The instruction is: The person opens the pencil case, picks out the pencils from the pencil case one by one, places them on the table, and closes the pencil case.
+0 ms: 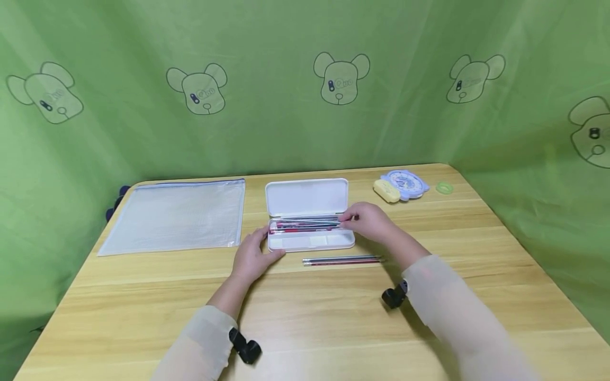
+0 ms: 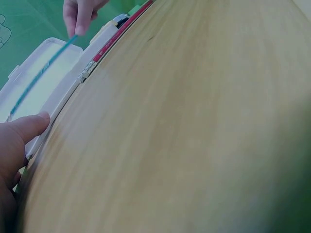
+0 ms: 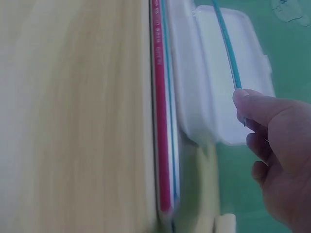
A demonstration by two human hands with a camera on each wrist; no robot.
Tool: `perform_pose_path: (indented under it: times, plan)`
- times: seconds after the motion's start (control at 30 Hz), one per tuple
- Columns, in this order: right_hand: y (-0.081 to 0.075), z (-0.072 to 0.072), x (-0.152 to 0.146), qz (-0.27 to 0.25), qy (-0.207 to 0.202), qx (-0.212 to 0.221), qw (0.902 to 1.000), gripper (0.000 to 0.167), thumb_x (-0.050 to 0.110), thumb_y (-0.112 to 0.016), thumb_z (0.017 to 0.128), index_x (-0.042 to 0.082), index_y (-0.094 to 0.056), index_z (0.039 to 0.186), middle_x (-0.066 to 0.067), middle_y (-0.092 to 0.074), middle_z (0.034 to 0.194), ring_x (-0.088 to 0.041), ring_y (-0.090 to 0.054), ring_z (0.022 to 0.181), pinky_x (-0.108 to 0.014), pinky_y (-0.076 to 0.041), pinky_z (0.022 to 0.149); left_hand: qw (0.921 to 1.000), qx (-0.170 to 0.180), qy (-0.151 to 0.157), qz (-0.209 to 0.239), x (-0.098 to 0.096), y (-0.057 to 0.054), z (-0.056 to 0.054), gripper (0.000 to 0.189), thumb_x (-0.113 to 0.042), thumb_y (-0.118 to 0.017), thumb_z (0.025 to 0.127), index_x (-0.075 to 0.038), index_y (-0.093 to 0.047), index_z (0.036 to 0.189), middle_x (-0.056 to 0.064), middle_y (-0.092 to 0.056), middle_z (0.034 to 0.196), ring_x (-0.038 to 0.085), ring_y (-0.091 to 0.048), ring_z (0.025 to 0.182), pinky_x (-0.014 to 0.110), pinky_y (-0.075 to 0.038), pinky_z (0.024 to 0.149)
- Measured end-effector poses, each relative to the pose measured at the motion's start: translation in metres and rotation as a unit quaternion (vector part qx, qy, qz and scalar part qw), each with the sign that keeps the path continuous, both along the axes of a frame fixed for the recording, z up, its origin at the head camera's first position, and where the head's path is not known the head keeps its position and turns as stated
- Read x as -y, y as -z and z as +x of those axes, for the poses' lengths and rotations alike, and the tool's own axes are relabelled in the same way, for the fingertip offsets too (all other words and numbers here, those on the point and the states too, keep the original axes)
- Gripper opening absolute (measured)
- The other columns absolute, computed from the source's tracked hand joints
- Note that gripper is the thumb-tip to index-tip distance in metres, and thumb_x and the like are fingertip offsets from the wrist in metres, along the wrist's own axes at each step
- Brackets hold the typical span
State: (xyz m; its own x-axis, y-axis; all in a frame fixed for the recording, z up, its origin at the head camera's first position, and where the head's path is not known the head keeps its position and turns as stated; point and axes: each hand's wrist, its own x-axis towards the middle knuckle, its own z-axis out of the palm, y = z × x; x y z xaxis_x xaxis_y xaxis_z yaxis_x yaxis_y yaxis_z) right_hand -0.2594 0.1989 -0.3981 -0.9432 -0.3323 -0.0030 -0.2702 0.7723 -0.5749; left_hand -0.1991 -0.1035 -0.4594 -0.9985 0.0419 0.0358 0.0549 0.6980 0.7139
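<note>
1. Open white pencil case (image 1: 307, 197) mid-tabletop (image 1: 310, 317), lid raised at the back.
2. Left hand (image 1: 250, 259) grips the case's left end, thumb on the front rim; its other fingers partly hidden, and cut off in the left wrist view.
3. Right hand (image 1: 369, 219) at the case's right end, finger and thumb pinching a teal pencil (image 3: 227, 48) over the case. Pencil's far end passes out of the right wrist view and, in the left's, runs down behind the thumb.
4. Pencils inside (image 1: 305, 225) overlap; count uncertain.
5. Loose pencils (image 1: 340, 260), red and blue-green, lie just in front of the case; right ends indistinct, print unreadable.
6. Mesh pouch (image 1: 178, 219) to the left, contents not discernible.
7. Back right: yellow object (image 1: 387, 191) against a blue-violet disc (image 1: 407, 184), partly covering it; green ring (image 1: 438, 188) beside.
</note>
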Motion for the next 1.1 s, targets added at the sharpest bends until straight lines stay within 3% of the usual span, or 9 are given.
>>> perform_pose_path:
  times: [0.27,0.67,0.83,1.1]
  plan:
    - [-0.01,0.033,-0.036,-0.01,-0.002,-0.018,0.9998,0.011,0.016,-0.071,0.088,0.012,-0.076,0.097,-0.005,-0.073,0.097,-0.022,-0.063,0.095,-0.04,-0.052,0.086,0.9999,-0.015,0.006,0.002,0.0,0.0,0.0,0.079,-0.038,-0.077,0.081,-0.006,-0.045,0.146,0.014,-0.048,0.149,0.037,-0.041,0.14,0.05,-0.032,0.119]
    - [0.006,0.08,-0.071,0.0,-0.005,-0.015,0.9999,0.007,0.016,-0.074,0.085,0.018,-0.077,0.091,0.003,-0.073,0.094,-0.02,-0.063,0.096,-0.044,-0.052,0.09,1.0,-0.002,0.006,0.002,0.0,-0.001,0.0,0.079,-0.039,-0.076,0.082,-0.007,-0.043,0.147,0.014,-0.046,0.151,0.037,-0.037,0.143,0.05,-0.028,0.121]
    - [0.014,0.089,-0.071,0.012,-0.017,-0.014,0.9997,0.006,0.016,-0.075,0.084,0.019,-0.078,0.089,0.004,-0.073,0.094,-0.018,-0.064,0.094,-0.041,-0.054,0.088,1.0,0.006,0.003,0.004,0.0,-0.002,0.0,0.08,-0.039,-0.076,0.082,-0.008,-0.043,0.147,0.014,-0.045,0.151,0.037,-0.036,0.144,0.05,-0.026,0.122]
    - [0.022,0.089,-0.072,0.018,-0.016,-0.025,0.9994,0.006,0.016,-0.077,0.083,0.021,-0.078,0.087,0.004,-0.073,0.093,-0.017,-0.064,0.092,-0.038,-0.054,0.086,0.9999,0.013,0.0,0.006,0.0,0.0,-0.001,0.08,-0.041,-0.076,0.082,-0.009,-0.042,0.148,0.014,-0.043,0.153,0.037,-0.033,0.145,0.05,-0.022,0.123]
